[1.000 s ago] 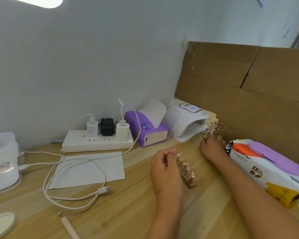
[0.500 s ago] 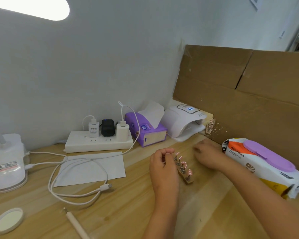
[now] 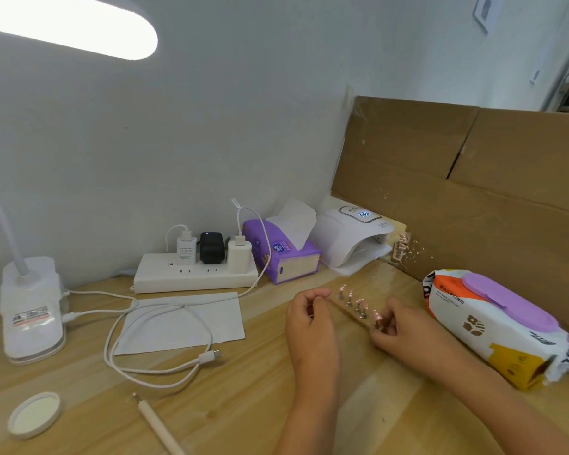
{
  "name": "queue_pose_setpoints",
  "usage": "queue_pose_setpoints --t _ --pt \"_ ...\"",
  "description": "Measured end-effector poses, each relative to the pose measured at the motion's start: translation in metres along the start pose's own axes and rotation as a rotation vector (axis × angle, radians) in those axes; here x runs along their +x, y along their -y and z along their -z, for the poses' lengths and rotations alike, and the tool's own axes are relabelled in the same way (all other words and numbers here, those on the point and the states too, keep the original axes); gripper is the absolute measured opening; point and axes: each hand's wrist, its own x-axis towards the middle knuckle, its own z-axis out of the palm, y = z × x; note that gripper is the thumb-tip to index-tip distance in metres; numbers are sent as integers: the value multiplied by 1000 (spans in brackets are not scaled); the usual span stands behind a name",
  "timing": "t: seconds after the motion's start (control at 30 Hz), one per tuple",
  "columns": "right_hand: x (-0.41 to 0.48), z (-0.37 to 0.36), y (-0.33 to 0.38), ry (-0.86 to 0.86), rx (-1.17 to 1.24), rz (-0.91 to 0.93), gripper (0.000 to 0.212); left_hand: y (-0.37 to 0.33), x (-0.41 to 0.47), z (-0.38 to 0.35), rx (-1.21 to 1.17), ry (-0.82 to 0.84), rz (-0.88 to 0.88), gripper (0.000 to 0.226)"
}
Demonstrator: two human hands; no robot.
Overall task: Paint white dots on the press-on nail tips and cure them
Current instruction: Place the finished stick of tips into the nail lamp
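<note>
Pink nail tips stand between the hands: right hand, back from the curing lamp, pinches their wooden strip; left hand seems to grip its far end. Second strip leans by the lamp, so this one comes next.

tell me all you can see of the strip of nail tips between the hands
The strip is a thin wooden bar lying flat on the table, slanting to the left. Pink nail tips stand along it on short stalks. The right hand pinches its near end; the left hand curls beside its far end, contact unclear.
</note>
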Motion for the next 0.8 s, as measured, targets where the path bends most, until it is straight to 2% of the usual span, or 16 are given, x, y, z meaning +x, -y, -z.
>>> queue_pose_setpoints --t 0.13,0.27,0.47,0.6,0.77,0.8 --pt "1 2 -28 -139 87 -132 24 1 1 0 -24 10 17 26" --pt "19 -1 -34 -264 98 -143 25 0 0 0 -10 16 10 27" --pt "89 -10 -22 -231 76 -174 26 -2 -2 2 -4 28 2 29" --pt "128 -18 -23 -250 42 -239 44 0 -2 1 10 52 -19 31" --pt "156 -23 -21 -366 326 -204 14 3 -2 -3 23 73 -37 32" --pt "154 -22 -20 -370 410 -188 21 4 -1 -4 29 71 -35 33"
